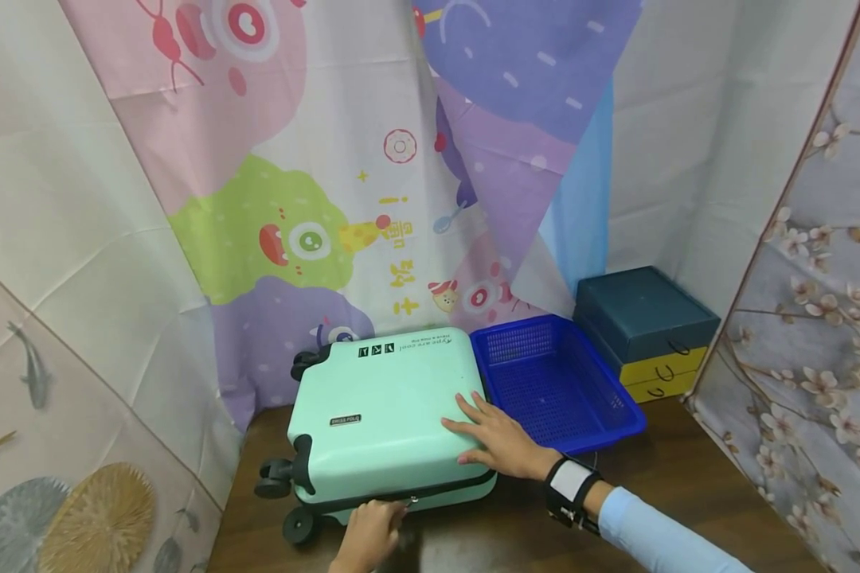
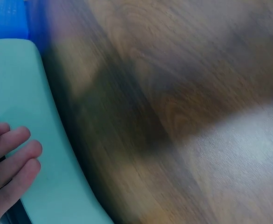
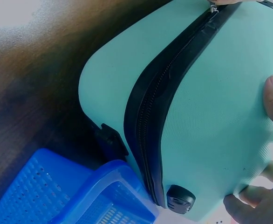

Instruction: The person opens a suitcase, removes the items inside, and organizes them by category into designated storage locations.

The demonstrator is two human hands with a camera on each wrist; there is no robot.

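Note:
A mint-green hard-shell suitcase [image 1: 394, 414] lies flat on the wooden table, its wheels to the left. A black zipper [image 3: 148, 102] runs around its side. At the near side my left hand [image 1: 369, 533] pinches the zipper pull [image 1: 412, 500]; in the left wrist view, the curled fingers [image 2: 17, 161] show beside the green shell, with the pull itself out of sight. My right hand [image 1: 498, 438] rests on the suitcase's top near the right end, fingers spread. In the right wrist view, the zipper slider [image 3: 214, 8] shows at the top edge.
A blue plastic basket [image 1: 634, 418] stands against the suitcase's right end. Behind it to the right, a dark teal box [image 1: 648, 310] sits on yellow drawers [image 1: 659, 374]. A printed curtain [image 1: 358, 159] hangs behind the table [image 1: 688, 493].

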